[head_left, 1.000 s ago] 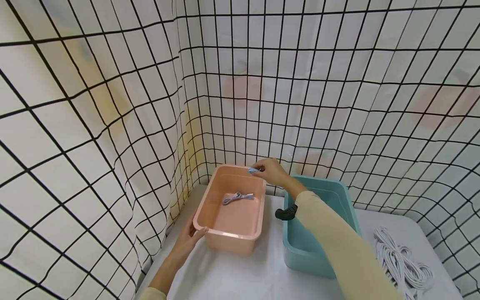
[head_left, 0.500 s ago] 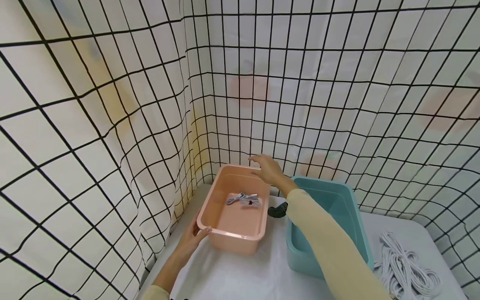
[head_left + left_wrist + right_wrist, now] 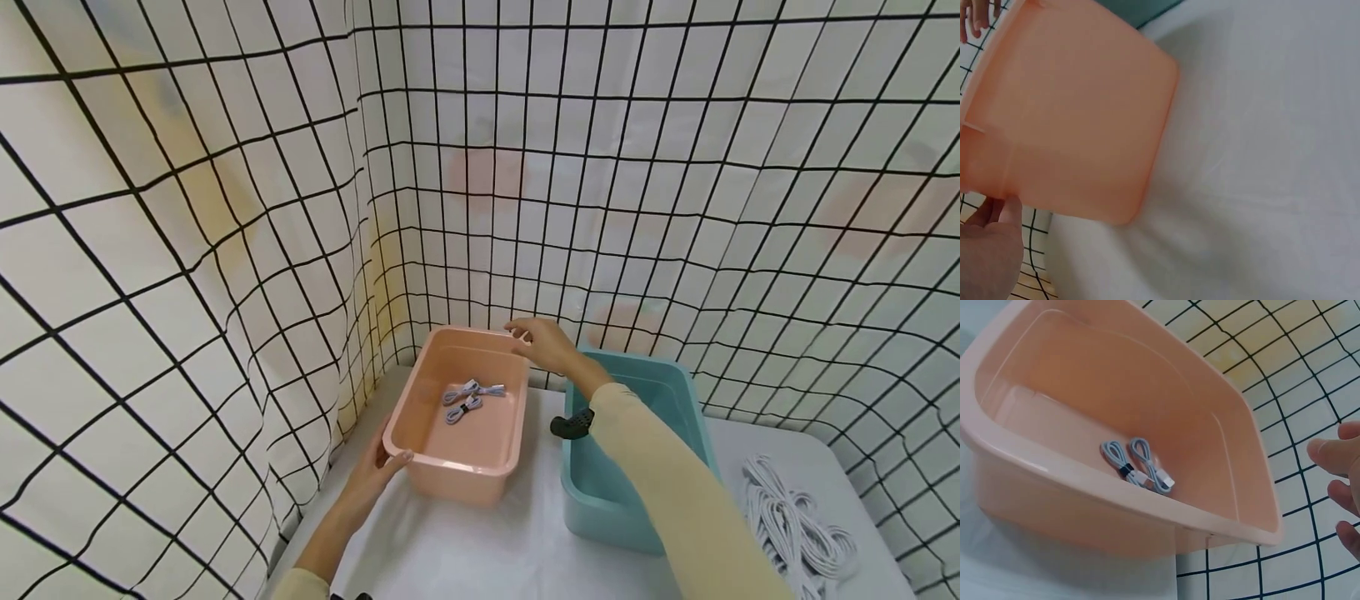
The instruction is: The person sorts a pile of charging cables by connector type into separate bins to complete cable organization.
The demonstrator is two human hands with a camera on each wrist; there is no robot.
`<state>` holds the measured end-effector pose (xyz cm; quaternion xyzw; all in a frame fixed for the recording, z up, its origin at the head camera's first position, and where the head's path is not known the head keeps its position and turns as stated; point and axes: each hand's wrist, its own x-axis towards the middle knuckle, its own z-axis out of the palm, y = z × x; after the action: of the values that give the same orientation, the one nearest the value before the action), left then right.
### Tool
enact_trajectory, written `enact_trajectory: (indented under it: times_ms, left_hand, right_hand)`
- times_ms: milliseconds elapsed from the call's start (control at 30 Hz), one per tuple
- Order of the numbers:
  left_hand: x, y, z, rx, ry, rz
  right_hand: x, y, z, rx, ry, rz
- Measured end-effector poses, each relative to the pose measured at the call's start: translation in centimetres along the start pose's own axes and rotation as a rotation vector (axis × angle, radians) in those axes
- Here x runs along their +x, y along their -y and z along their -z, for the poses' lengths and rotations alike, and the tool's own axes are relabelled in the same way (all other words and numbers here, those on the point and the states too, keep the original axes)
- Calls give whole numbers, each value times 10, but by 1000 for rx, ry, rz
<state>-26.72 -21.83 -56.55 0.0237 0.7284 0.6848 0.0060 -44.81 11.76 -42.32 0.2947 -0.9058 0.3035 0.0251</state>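
Note:
My left hand (image 3: 371, 475) grips the near left corner of a peach-coloured plastic tub (image 3: 457, 475), its thumb over the rim. In the tub lie two coiled grey-white USB cables. The nearer cable bundle (image 3: 465, 408) has a black tie, clearer in the right wrist view; the other cable (image 3: 1147, 464) lies right beside it, its plug showing. Above the tub's far right corner hovers my right hand (image 3: 543, 343), fingers loosely spread, holding nothing. The left wrist view shows the tub's outer wall (image 3: 1085, 119) and my left hand (image 3: 991, 244) at its edge.
A teal tub (image 3: 611, 517) stands to the right, beneath my right forearm. Farther right lies a heap of coiled white cables (image 3: 795, 525) on the white-covered table (image 3: 465, 558). Black netting (image 3: 540, 200) over white sheeting rises behind and at the left.
My right hand let go of the cable bundle it held, which dropped into the peach tub. Since half a second ago that bundle has shifted left. My left hand stays on the rim.

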Motion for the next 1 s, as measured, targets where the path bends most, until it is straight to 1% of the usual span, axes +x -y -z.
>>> enact_trajectory:
  times_ms: [33,200,300,500,667,733,867,933,1000]
  left_hand:
    - [0,-1,0,-3,3,-4]
    - [2,-8,1,-21,10,18]
    - [3,-10,0,-10,8,33]
    - [6,-13,-1,50,7,38]
    - [5,-16,3,137,-10,50]
    - [4,-17,4,154,-13,52]
    - [3,-22,6,160,-5,30]
    - [4,-25,7,164,-5,4]
    - [6,-29,7,185,-21,-33]
  right_hand:
    - [-1,0,0,0,-1,1]
    - [-2,-1,3,7,-14,-11]
    - [-2,1,4,13,-12,-8]
    - [-5,9,7,3,12,3]
    - [-6,13,5,10,36,31]
    - [-7,14,4,11,39,37]
    - [-9,15,3,-5,27,50]
    - [-10,13,5,-14,21,46]
    - [-14,12,10,-12,18,31]
